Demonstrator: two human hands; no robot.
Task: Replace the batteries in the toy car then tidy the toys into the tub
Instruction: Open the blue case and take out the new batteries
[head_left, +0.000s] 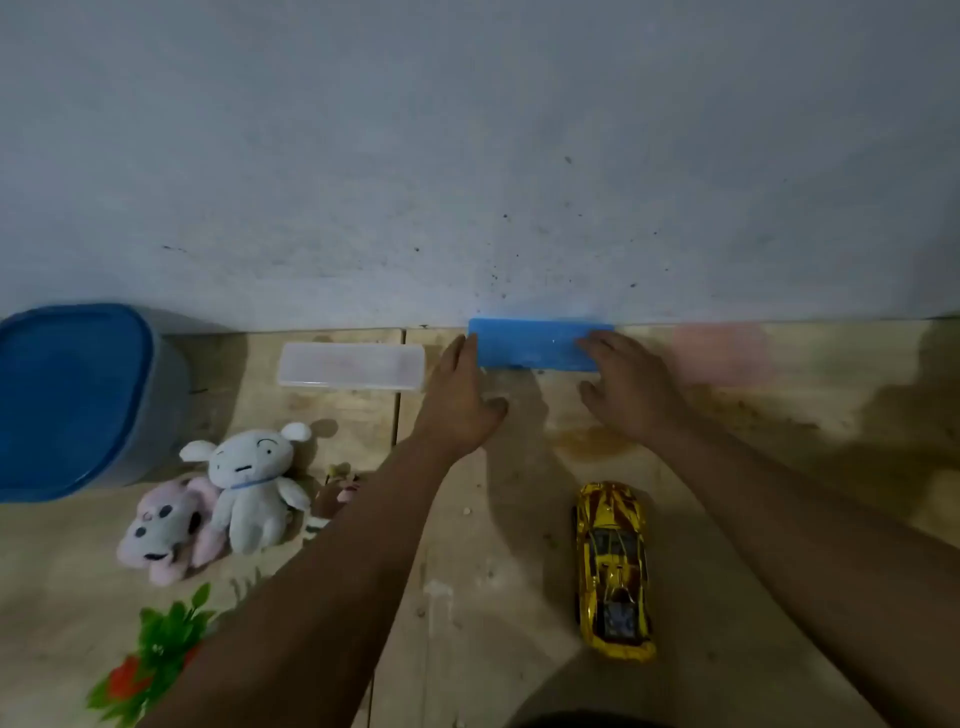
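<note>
Toy car (615, 566) lies lengthwise, pointing away twd wall (467, 156).

Domestic interior — floor level of a home. Worn wooden floorboards (493, 545) meet a scuffed, speckled painted wall (467, 156); plush toys (218, 499), a toy car (614, 566) and a lidded blue tub (72, 400) lie about — a play area.

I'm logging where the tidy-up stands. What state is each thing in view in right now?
blue tub: lid on, by the wall.
blue box: against the wall, both hands at it.
left hand: open, at its left end.
right hand: open, fingers on its right end.
clear box: flat, untouched.
yellow toy car: upright on its wheels, untouched.
plush toys: on the floor, outside the tub.
</note>
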